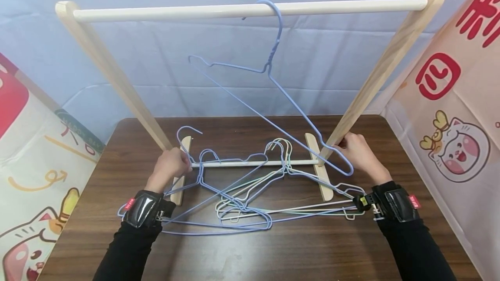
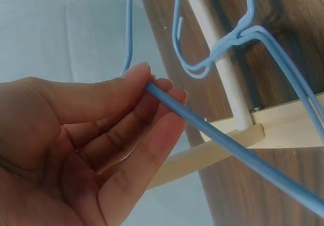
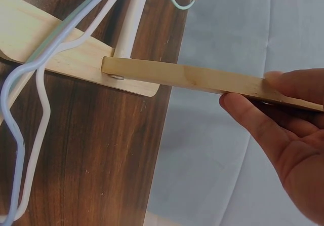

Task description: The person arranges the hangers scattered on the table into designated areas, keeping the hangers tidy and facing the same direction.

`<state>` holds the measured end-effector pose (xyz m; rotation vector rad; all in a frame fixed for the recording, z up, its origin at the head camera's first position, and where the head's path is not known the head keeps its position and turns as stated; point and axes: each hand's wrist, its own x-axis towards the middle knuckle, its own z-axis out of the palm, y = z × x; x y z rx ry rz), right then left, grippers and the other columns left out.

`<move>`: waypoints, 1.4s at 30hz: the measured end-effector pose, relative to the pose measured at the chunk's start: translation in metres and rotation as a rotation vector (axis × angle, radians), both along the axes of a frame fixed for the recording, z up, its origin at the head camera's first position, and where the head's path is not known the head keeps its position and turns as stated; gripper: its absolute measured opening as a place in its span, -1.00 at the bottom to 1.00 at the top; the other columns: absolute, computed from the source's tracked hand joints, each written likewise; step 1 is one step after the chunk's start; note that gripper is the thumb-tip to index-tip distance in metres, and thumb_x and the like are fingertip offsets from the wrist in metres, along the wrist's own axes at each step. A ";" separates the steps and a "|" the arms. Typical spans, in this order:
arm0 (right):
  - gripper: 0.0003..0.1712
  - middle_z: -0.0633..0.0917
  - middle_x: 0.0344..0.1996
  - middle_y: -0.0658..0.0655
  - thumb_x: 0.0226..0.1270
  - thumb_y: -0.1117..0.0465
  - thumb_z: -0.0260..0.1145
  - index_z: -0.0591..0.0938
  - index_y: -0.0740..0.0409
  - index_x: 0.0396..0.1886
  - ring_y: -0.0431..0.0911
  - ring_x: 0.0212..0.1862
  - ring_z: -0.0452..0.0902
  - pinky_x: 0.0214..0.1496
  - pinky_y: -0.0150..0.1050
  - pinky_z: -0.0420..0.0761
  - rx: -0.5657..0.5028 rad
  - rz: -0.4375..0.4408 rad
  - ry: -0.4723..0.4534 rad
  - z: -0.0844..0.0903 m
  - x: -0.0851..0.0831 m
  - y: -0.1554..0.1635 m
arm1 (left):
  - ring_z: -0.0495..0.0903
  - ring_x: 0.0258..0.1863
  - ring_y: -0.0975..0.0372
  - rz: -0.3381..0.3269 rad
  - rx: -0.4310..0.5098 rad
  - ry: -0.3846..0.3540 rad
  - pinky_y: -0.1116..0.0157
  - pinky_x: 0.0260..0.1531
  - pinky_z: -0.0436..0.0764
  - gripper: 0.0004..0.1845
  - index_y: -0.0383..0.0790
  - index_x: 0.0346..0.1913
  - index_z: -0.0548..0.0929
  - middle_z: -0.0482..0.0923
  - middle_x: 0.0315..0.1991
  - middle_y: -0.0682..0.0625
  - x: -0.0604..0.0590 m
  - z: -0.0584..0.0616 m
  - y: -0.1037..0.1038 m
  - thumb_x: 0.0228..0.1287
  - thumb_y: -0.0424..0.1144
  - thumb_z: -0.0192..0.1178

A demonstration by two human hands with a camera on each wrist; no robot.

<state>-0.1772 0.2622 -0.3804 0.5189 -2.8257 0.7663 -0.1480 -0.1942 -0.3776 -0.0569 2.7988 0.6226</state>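
Observation:
My left hand pinches the wire of a blue hanger between thumb and fingers, beside the foot of the left wooden post. That hanger's hook stands up just past the hand in the head view. On the right, my right hand grips the right wooden post low down, thumb on one side and fingers on the other. Another blue hanger hangs by its hook from the white top rail of the rack, swung at an angle, its lower right corner overlapping the right post's base.
Several blue and pale green wire hangers lie tangled over the white lower rail and the brown table. Wooden feet support the rack. A pale blue cloth hangs behind; printed panels flank the table.

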 end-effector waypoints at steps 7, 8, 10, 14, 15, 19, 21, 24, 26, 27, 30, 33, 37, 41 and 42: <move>-0.82 0.62 -0.54 0.37 0.06 0.47 0.29 0.52 0.54 -0.35 0.17 -0.46 0.57 -0.45 -0.04 0.52 -0.012 0.009 -0.012 0.000 0.001 0.000 | 0.47 -0.69 0.21 -0.004 0.048 0.032 0.31 -0.61 0.39 -0.92 -0.26 -0.60 0.64 0.53 -0.72 0.01 0.002 0.005 -0.002 -0.03 -0.38 0.24; -0.81 0.62 -0.52 0.38 0.07 0.46 0.29 0.52 0.54 -0.33 0.18 -0.45 0.58 -0.45 -0.04 0.53 -0.016 0.008 -0.027 0.000 0.001 0.000 | 0.47 -0.70 0.22 -0.002 0.058 0.034 0.31 -0.62 0.39 -0.92 -0.27 -0.59 0.64 0.54 -0.73 0.00 0.003 0.006 -0.002 -0.03 -0.39 0.24; -0.80 0.62 -0.51 0.39 0.09 0.46 0.27 0.52 0.55 -0.30 0.18 -0.43 0.58 -0.44 -0.05 0.52 -0.021 0.002 -0.053 0.000 0.001 -0.001 | 0.47 -0.70 0.23 0.007 0.072 0.035 0.31 -0.62 0.40 -0.91 -0.28 -0.59 0.64 0.54 -0.72 0.00 0.003 0.008 -0.002 -0.02 -0.39 0.23; -0.78 0.62 -0.48 0.40 0.10 0.46 0.25 0.52 0.56 -0.27 0.18 -0.41 0.58 -0.44 -0.07 0.51 -0.032 -0.003 -0.076 0.001 0.002 0.000 | 0.47 -0.68 0.22 0.014 0.082 0.047 0.31 -0.63 0.39 -0.89 -0.28 -0.61 0.64 0.53 -0.72 0.01 0.002 0.010 -0.001 -0.01 -0.38 0.24; -0.78 0.62 -0.48 0.40 0.10 0.46 0.25 0.52 0.56 -0.27 0.18 -0.41 0.58 -0.44 -0.08 0.51 -0.033 -0.002 -0.078 0.002 0.002 0.000 | 0.46 -0.68 0.22 0.013 0.080 0.053 0.31 -0.62 0.39 -0.89 -0.28 -0.61 0.63 0.53 -0.72 0.02 0.002 0.011 -0.001 -0.01 -0.38 0.25; -0.79 0.62 -0.48 0.41 0.10 0.46 0.25 0.52 0.56 -0.27 0.18 -0.42 0.58 -0.44 -0.08 0.51 -0.029 0.000 -0.082 0.003 0.003 0.000 | 0.46 -0.68 0.22 0.015 0.075 0.078 0.31 -0.61 0.38 -0.89 -0.27 -0.62 0.63 0.51 -0.73 0.04 0.000 0.012 -0.001 -0.02 -0.38 0.26; -0.79 0.62 -0.49 0.40 0.11 0.45 0.26 0.52 0.56 -0.29 0.18 -0.42 0.58 -0.44 -0.07 0.51 -0.022 -0.001 -0.079 0.002 0.002 0.000 | 0.46 -0.67 0.21 0.018 0.079 0.083 0.31 -0.59 0.39 -0.90 -0.27 -0.62 0.63 0.52 -0.73 0.05 0.000 0.013 0.000 -0.03 -0.39 0.27; -0.81 0.62 -0.52 0.38 0.10 0.45 0.28 0.52 0.54 -0.32 0.17 -0.45 0.57 -0.44 -0.05 0.52 -0.011 0.004 -0.050 0.002 0.002 0.000 | 0.47 -0.68 0.22 0.017 0.089 0.085 0.31 -0.58 0.39 -0.91 -0.27 -0.61 0.63 0.53 -0.73 0.05 -0.001 0.014 -0.001 -0.04 -0.40 0.27; -0.81 0.62 -0.54 0.36 0.09 0.44 0.29 0.52 0.52 -0.34 0.16 -0.46 0.57 -0.44 -0.05 0.51 -0.004 0.008 -0.029 0.001 0.002 0.000 | 0.47 -0.69 0.23 0.015 0.097 0.083 0.31 -0.57 0.40 -0.91 -0.27 -0.61 0.63 0.53 -0.74 0.06 0.000 0.014 -0.001 -0.05 -0.41 0.26; -0.81 0.62 -0.54 0.36 0.09 0.44 0.30 0.52 0.52 -0.35 0.16 -0.47 0.57 -0.44 -0.04 0.51 -0.004 0.010 -0.021 0.001 0.002 0.000 | 0.48 -0.70 0.24 0.012 0.100 0.083 0.31 -0.56 0.40 -0.92 -0.27 -0.61 0.63 0.53 -0.74 0.06 0.000 0.014 -0.001 -0.06 -0.41 0.26; -0.80 0.62 -0.54 0.36 0.09 0.44 0.30 0.52 0.53 -0.35 0.16 -0.46 0.57 -0.44 -0.05 0.52 -0.005 0.007 -0.028 0.001 0.002 0.000 | 0.49 -0.72 0.26 0.004 0.105 0.083 0.29 -0.52 0.42 -0.92 -0.27 -0.61 0.63 0.53 -0.75 0.06 -0.001 0.016 -0.001 -0.06 -0.41 0.25; -0.80 0.62 -0.52 0.38 0.10 0.43 0.29 0.53 0.55 -0.33 0.17 -0.44 0.57 -0.44 -0.06 0.52 -0.014 -0.001 -0.056 0.002 0.002 -0.001 | 0.51 -0.72 0.28 -0.003 0.119 0.089 0.26 -0.48 0.45 -0.92 -0.27 -0.61 0.63 0.56 -0.73 0.04 -0.001 0.018 -0.001 -0.06 -0.42 0.24; -0.80 0.62 -0.51 0.35 0.09 0.43 0.28 0.54 0.54 -0.33 0.16 -0.43 0.57 -0.44 -0.09 0.51 -0.026 -0.011 -0.086 0.002 0.002 -0.001 | 0.54 -0.73 0.29 -0.014 0.140 0.099 0.27 -0.47 0.49 -0.94 -0.29 -0.58 0.64 0.60 -0.67 0.00 -0.002 0.020 -0.001 -0.05 -0.43 0.22; -0.82 0.63 -0.53 0.32 0.07 0.44 0.28 0.55 0.53 -0.35 0.14 -0.44 0.57 -0.44 -0.10 0.50 -0.033 -0.015 -0.087 0.002 0.002 -0.001 | 0.56 -0.73 0.30 -0.013 0.159 0.099 0.28 -0.47 0.53 -0.95 -0.34 -0.54 0.65 0.62 -0.63 -0.04 -0.002 0.022 -0.001 -0.03 -0.43 0.22; -0.82 0.63 -0.54 0.32 0.07 0.44 0.28 0.55 0.53 -0.35 0.14 -0.44 0.57 -0.45 -0.11 0.50 -0.033 -0.015 -0.086 0.002 0.002 -0.001 | 0.56 -0.73 0.30 -0.008 0.163 0.097 0.28 -0.47 0.53 -0.95 -0.34 -0.53 0.65 0.62 -0.63 -0.04 -0.002 0.022 -0.001 -0.03 -0.43 0.22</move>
